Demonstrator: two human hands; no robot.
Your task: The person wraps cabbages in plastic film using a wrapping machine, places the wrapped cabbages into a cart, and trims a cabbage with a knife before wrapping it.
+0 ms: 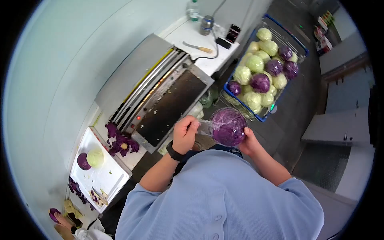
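Note:
A red cabbage, partly covered in clear plastic wrap, is held in front of my body. My right hand grips its lower right side. On the other side, my left hand is closed on a stretched strand of the wrap, a little apart from the cabbage. A dark band circles my left wrist. Just beyond my left hand is the wrapping machine, its dark hot plate dotted with small scraps.
A blue-rimmed cart at right holds several wrapped green and red cabbages. A knife, bottle and phone are on the back counter. At left, a white tray carries two cabbages. A co-worker's hand touches another cabbage.

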